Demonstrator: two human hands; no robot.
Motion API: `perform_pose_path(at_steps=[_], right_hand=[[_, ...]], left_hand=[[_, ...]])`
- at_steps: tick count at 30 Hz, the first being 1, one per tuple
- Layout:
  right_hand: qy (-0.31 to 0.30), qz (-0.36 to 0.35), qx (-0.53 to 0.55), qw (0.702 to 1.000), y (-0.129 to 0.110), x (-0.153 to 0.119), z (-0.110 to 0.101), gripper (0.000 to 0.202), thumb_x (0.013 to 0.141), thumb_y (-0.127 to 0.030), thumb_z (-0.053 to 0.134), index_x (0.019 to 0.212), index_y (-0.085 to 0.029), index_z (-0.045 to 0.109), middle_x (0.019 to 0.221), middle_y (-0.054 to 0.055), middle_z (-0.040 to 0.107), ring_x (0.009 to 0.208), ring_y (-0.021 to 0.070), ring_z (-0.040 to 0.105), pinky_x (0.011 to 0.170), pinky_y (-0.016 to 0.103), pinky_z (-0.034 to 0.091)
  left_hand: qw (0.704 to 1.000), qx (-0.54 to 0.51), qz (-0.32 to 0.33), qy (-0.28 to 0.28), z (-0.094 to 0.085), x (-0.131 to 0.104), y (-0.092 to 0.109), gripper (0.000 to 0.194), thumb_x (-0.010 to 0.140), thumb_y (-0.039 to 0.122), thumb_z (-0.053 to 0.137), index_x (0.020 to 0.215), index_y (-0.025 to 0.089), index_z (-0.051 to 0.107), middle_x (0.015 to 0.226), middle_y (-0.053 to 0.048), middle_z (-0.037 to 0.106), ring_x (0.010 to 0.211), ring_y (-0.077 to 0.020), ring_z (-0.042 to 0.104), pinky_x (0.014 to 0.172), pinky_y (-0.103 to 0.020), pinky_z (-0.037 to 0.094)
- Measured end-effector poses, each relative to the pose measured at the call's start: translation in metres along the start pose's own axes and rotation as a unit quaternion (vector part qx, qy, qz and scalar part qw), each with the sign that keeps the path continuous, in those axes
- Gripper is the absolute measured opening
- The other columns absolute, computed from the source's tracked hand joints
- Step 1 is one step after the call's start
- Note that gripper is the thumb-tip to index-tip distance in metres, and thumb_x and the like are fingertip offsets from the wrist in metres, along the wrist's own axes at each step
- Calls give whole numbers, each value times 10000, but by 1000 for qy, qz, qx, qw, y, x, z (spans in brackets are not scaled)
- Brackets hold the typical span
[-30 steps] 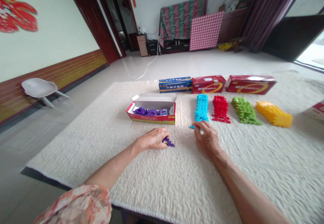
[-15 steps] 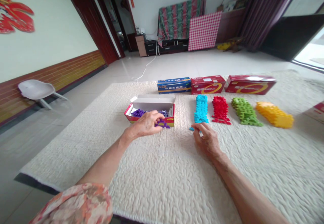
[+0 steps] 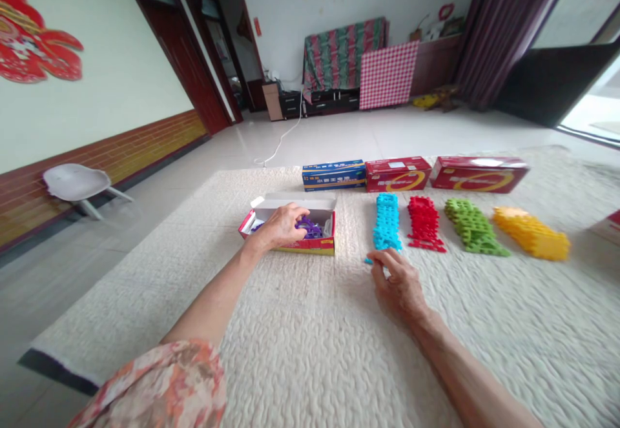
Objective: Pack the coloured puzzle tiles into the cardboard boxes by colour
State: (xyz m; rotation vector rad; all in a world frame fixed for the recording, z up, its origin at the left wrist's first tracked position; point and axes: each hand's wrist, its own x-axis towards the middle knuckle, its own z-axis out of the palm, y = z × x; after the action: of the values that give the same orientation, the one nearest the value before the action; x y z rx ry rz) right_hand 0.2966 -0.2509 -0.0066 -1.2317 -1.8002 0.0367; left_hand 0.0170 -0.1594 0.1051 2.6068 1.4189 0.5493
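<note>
My left hand [image 3: 283, 226] is over an open cardboard box [image 3: 310, 246], its fingers closed on a purple plastic interlocking piece [image 3: 309, 226]. More purple pieces lie inside the box, partly covered by the hand. Near the front end of a stack of light-blue interlocking pieces [image 3: 386, 221], my right hand [image 3: 396, 279] rests on the quilted cloth. Its fingertips are bent onto a light-blue interlocking piece [image 3: 369, 261], of which only a small end shows. To the right lie stacks of red pieces [image 3: 425, 223], green pieces [image 3: 473, 228] and yellow pieces [image 3: 533, 233].
Behind the stacks stand a blue box [image 3: 334, 176] and two red boxes, one in the middle [image 3: 398, 175] and one at the right [image 3: 479, 175]. Another box [image 3: 611, 226] is cut off at the right edge. A cream quilted cloth [image 3: 314, 337] covers the surface. A white stool [image 3: 75, 181] stands left.
My left hand has brought the purple piece from in front of the box back over its opening. My right hand stays at the light-blue piece. The view has tilted slightly upward.
</note>
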Motion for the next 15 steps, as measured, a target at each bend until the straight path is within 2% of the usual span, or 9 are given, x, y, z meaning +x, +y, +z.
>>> perform_pose_path(at_steps=[3, 9, 15], right_hand=[[-6, 4, 3, 1000, 1, 0, 1, 172, 866, -159, 481, 917, -213, 636, 848, 43, 664, 765, 184, 623, 695, 312, 479], [-7, 16, 5, 1000, -3, 1, 0, 181, 867, -165, 472, 910, -215, 640, 854, 47, 668, 769, 187, 629, 700, 317, 485], [-8, 7, 10, 1000, -3, 2, 0, 188, 867, -161, 463, 912, -216, 637, 841, 48, 666, 768, 188, 628, 701, 316, 487]], left_hand=[[1000, 2, 0, -3, 4, 5, -4, 431, 663, 191, 584, 1081, 147, 677, 879, -53, 625, 721, -146, 570, 727, -275, 482], [998, 35, 3, -61, 13, 17, -4, 353, 657, 220, 605, 988, 162, 713, 847, -58, 661, 734, -175, 589, 727, -289, 478], [996, 31, -21, -87, 10, 20, -1, 400, 653, 247, 635, 1041, 183, 707, 872, -42, 683, 756, -177, 609, 750, -283, 479]])
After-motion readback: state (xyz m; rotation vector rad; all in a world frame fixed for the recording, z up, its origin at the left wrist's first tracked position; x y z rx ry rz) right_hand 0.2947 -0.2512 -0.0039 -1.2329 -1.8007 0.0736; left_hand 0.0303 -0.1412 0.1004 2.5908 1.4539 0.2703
